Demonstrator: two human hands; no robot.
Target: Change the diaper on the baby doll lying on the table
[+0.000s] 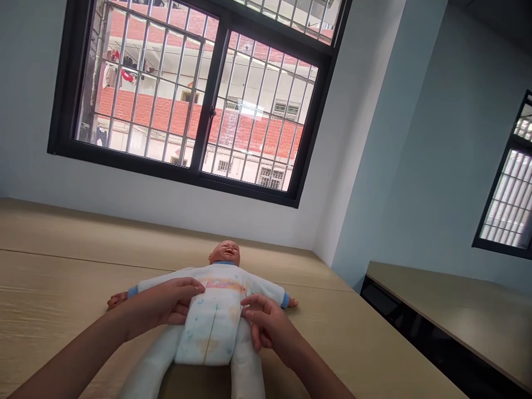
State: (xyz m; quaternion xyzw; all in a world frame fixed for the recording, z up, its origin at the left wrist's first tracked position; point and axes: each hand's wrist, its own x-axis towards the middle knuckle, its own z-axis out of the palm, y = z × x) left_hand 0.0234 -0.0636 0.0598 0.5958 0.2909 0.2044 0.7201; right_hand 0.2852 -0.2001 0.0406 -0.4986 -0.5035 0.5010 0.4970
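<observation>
A baby doll point(225, 252) lies on its back on the table, head toward the window and arms spread wide. It wears a white top with blue cuffs. A white diaper point(210, 327) with a yellow-green centre line covers its front between the white cloth legs. My left hand point(177, 301) has its fingers curled at the diaper's upper left edge, pinching it. On the opposite side, the thumb and index finger of my right hand point(268, 324) close on the diaper's right edge. The fingertips of both hands are partly hidden against the diaper.
The doll rests on a wood-coloured table point(62, 288) set against the wall. A second table point(453, 296) with a dark front stands to the right, beyond a gap. Above is a barred window point(195, 100) with a black frame.
</observation>
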